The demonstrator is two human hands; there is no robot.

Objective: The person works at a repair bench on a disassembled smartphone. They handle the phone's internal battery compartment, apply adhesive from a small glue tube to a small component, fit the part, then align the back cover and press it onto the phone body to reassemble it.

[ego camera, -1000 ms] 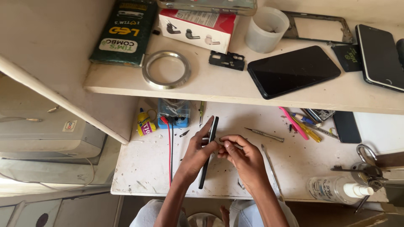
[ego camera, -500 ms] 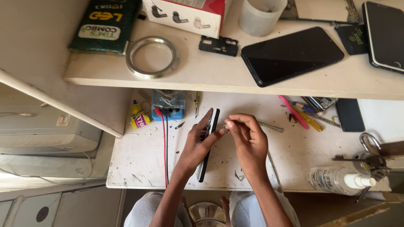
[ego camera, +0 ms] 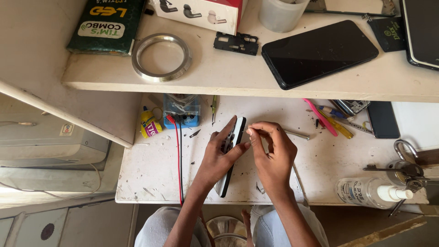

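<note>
My left hand [ego camera: 218, 158] grips a black smartphone [ego camera: 238, 129] held on edge above the white worktable [ego camera: 151, 169], fingers along one side and thumb across the other. My right hand [ego camera: 270, 153] sits just right of the phone, its fingertips pinched together at the phone's upper edge. A thin metal tool [ego camera: 297, 134] lies just beyond those fingers; I cannot tell whether the hand holds it.
A red and black wire pair [ego camera: 178, 155] runs from a blue device [ego camera: 182, 112] toward me. A glue bottle [ego camera: 149, 124], pink and yellow tools [ego camera: 330, 121] and a spray bottle [ego camera: 370, 191] lie on the table. The shelf above holds a metal ring [ego camera: 161, 57] and a dark phone [ego camera: 319, 52].
Both hands and the phone have stayed in place on the table, and my right fingertips have closed in on the phone's upper edge. The view tilted down slightly.
</note>
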